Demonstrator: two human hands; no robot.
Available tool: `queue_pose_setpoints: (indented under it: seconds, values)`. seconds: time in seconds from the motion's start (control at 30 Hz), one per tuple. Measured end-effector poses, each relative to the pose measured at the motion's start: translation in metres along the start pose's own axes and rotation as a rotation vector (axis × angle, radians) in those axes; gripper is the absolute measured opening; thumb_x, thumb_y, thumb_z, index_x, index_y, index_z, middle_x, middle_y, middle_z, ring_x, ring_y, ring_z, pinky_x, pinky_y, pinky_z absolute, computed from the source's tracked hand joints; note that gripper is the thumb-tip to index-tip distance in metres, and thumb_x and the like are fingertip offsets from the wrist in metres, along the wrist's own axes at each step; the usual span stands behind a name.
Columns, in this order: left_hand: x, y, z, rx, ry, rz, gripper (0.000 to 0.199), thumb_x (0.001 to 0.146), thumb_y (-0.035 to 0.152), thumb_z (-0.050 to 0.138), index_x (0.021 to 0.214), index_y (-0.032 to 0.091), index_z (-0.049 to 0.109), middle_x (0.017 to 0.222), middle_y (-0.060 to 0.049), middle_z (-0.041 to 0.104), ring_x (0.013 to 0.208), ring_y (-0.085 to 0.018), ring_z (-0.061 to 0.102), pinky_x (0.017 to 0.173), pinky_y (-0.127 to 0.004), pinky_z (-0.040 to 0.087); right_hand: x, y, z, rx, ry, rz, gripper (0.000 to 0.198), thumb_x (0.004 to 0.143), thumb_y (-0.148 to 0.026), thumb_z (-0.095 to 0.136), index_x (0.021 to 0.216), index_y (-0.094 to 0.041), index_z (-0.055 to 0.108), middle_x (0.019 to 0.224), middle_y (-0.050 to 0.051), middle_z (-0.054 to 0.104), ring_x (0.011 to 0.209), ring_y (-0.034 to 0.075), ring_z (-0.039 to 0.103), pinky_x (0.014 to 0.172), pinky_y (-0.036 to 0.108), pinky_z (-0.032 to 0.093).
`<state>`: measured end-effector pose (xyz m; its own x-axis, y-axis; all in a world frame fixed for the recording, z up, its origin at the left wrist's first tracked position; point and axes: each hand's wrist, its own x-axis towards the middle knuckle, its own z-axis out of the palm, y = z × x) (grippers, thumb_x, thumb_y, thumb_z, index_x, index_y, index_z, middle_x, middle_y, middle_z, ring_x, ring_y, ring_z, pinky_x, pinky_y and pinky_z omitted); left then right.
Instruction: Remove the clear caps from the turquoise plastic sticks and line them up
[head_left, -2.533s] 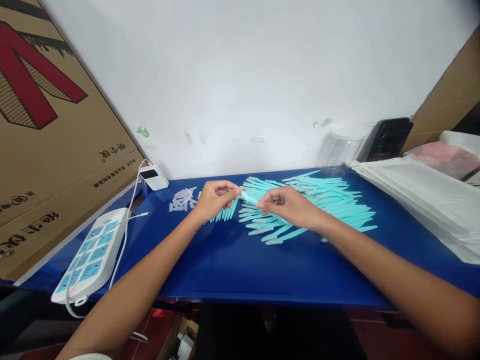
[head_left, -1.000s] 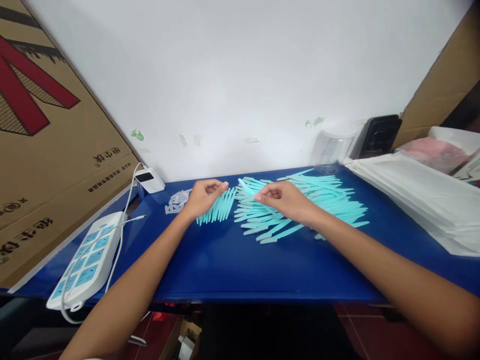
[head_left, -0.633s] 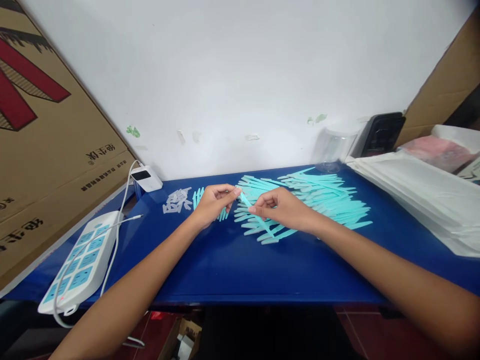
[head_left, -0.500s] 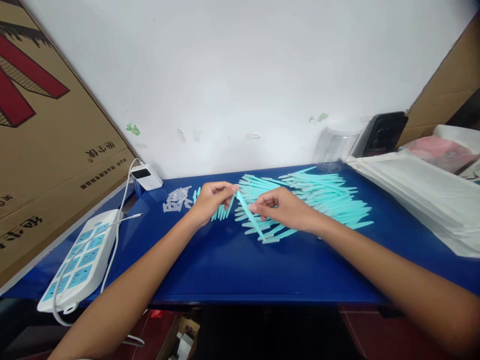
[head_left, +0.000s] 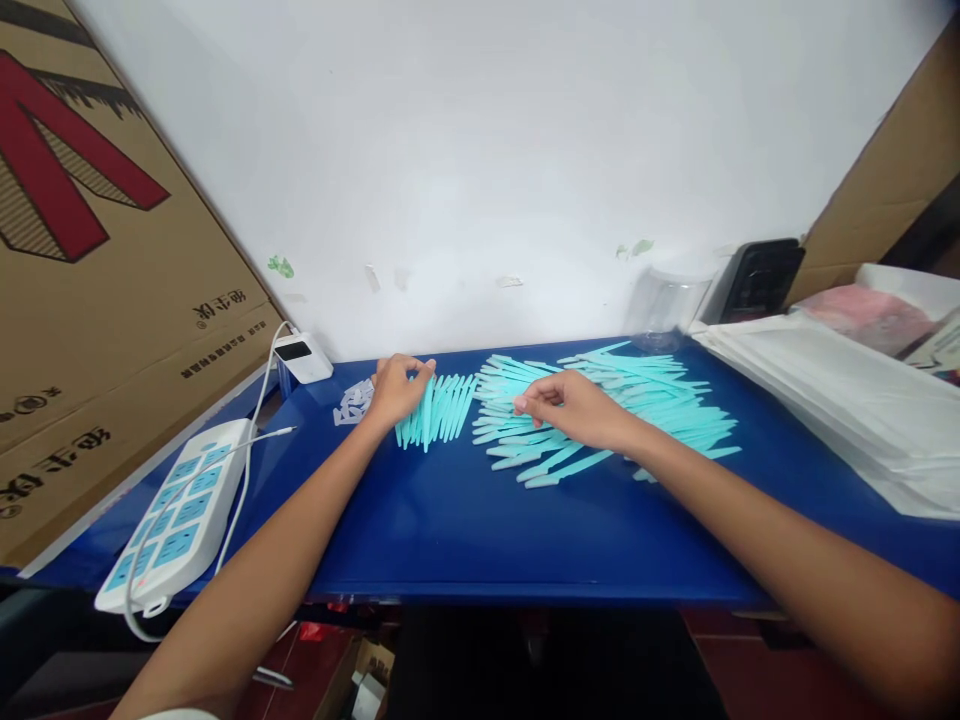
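My left hand (head_left: pixel 401 388) is closed at the top of a turquoise eyebrow razor (head_left: pixel 427 425), pinching it with the thumb and a finger. This razor slants down over a neat row of similar razors (head_left: pixel 454 405). Just left of that hand lies a small heap of clear plastic caps (head_left: pixel 351 403), partly hidden by it. My right hand (head_left: pixel 566 405) hovers over the left part of a large loose pile of turquoise razors (head_left: pixel 675 405). Its thumb and fingertips are pressed together; whether anything small is between them I cannot make out.
A white power strip (head_left: pixel 180 515) with a cable lies at the table's left, near a white device with a dark screen (head_left: pixel 302 357). At the right are a clear jar (head_left: pixel 667 305) and stacked white sheets (head_left: pixel 832 400). A large cardboard box (head_left: pixel 135 300) leans at the left.
My left hand has moved left with the razor, from in front of the pile to the row. My right hand has let go of that razor and shifted slightly right.
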<state>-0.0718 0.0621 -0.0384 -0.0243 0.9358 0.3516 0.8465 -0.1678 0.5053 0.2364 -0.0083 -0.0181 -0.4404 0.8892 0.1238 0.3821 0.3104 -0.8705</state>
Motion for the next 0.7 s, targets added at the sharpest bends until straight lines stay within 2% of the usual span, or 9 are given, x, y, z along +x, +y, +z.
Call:
queue_pose_setpoints:
  seconds: [0.13,0.23,0.33,0.43,0.5,0.57,0.7]
  values:
    - [-0.002,-0.001,-0.001,0.131,0.075,-0.038,0.041,0.098,0.056,0.057,0.097,0.022,0.081,0.131,-0.014,0.071,0.134,-0.040,0.047,0.110,-0.057,0.034,0.002,0.009,-0.002,-0.097,0.031,-0.040,0.044,0.092,-0.060,0.068,0.074,-0.020,0.071,0.067,0.004,0.070,0.066,0.020,0.063,0.068,0.034,0.048]
    - [-0.003,0.001,-0.005,0.187,0.150,-0.025,0.043,0.099,0.055,0.057,0.111,0.021,0.079,0.135,-0.016,0.069,0.137,-0.042,0.044,0.109,-0.058,0.034,0.003,0.017,-0.006,-0.336,0.112,-0.093,0.039,0.097,-0.052,0.063,0.074,-0.021,0.071,0.071,0.003,0.070,0.066,0.020,0.060,0.066,0.035,0.042]
    - [-0.007,0.008,-0.007,0.190,0.195,0.043,0.042,0.100,0.053,0.056,0.120,0.021,0.076,0.136,-0.015,0.068,0.138,-0.040,0.043,0.109,-0.056,0.035,0.003,0.023,-0.010,-0.548,0.133,-0.145,0.026,0.095,-0.044,0.066,0.095,-0.021,0.076,0.093,0.008,0.074,0.087,0.027,0.066,0.075,0.038,0.046]
    - [-0.013,0.015,-0.004,0.183,0.151,0.124,0.040,0.100,0.051,0.057,0.123,0.022,0.074,0.136,-0.015,0.067,0.136,-0.039,0.044,0.107,-0.054,0.036,0.003,0.029,-0.012,-0.643,0.105,-0.199,0.040,0.092,-0.046,0.071,0.121,-0.018,0.073,0.115,0.015,0.071,0.112,0.036,0.062,0.094,0.047,0.048]
    - [-0.017,0.020,0.000,0.172,0.094,0.171,0.039,0.099,0.049,0.059,0.125,0.023,0.072,0.137,-0.014,0.066,0.136,-0.038,0.045,0.107,-0.053,0.037,0.003,0.033,-0.013,-0.672,0.078,-0.204,0.045,0.094,-0.046,0.070,0.128,-0.016,0.071,0.121,0.017,0.069,0.119,0.038,0.058,0.100,0.050,0.046]
    - [-0.021,0.023,0.003,0.155,0.051,0.216,0.038,0.099,0.047,0.060,0.127,0.023,0.070,0.137,-0.014,0.066,0.135,-0.037,0.046,0.106,-0.052,0.037,0.004,0.035,-0.013,-0.687,0.042,-0.194,0.040,0.096,-0.043,0.069,0.125,-0.015,0.072,0.119,0.017,0.070,0.119,0.037,0.058,0.099,0.049,0.047]
    - [-0.024,0.029,0.003,0.118,0.022,0.284,0.035,0.100,0.044,0.061,0.127,0.023,0.069,0.136,-0.013,0.067,0.135,-0.036,0.047,0.107,-0.052,0.037,0.007,0.038,-0.015,-0.704,0.021,-0.184,0.023,0.098,-0.037,0.070,0.107,-0.016,0.074,0.108,0.015,0.073,0.105,0.032,0.063,0.085,0.040,0.049]
